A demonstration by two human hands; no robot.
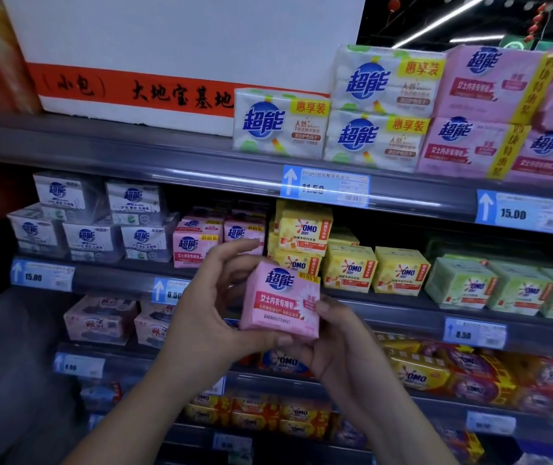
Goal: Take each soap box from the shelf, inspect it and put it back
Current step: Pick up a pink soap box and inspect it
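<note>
Both hands grip one pink soap box (280, 302) before the shelf (402, 199): left hand (208, 297) curled round its left side, right hand (338, 333) pinching its lower right corner.

I hold one soap box (280, 302) between my left hand (208, 307) and right hand (338, 333), in front of the shelf (402, 307). Behind it, matching boxes (197, 241) stand left of the OMO boxes (349, 266).
</note>
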